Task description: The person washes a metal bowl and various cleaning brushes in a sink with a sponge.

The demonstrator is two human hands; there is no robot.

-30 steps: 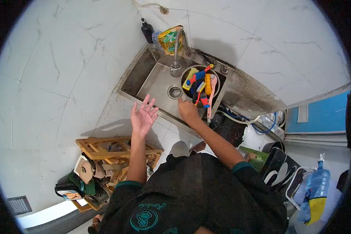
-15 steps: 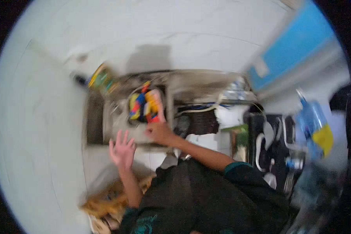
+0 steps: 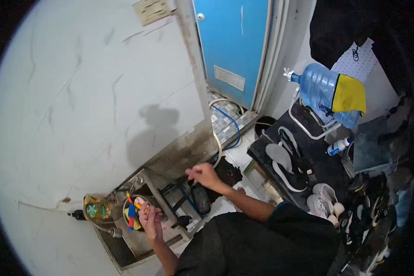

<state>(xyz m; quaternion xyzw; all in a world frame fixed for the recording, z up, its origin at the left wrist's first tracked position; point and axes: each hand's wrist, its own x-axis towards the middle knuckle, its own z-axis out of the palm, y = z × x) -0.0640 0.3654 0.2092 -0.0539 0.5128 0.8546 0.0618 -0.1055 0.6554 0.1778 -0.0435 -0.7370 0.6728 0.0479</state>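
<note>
My left hand is raised in front of a round container. Its fingers point up, a little bent and apart, with nothing visible between them. Bright red, blue and yellow pieces show right beside those fingers, in the container and partly hidden by the hand. My right hand hovers over the floor to the right of the worn grey unit. Its fingers are curled in loosely, and no object shows in them. Below it lies a dark shoe.
A green-and-yellow packet hangs against the tiled wall at left. Beyond stand a blue door and a hose. To the right, a black rack carries shoes, a white bottle and a large blue water jug.
The view has swung right and sharpened, bringing in the door and more of the shoe rack. My left hand's spread fingers have bent; my right hand now appears away from the colourful pieces.
</note>
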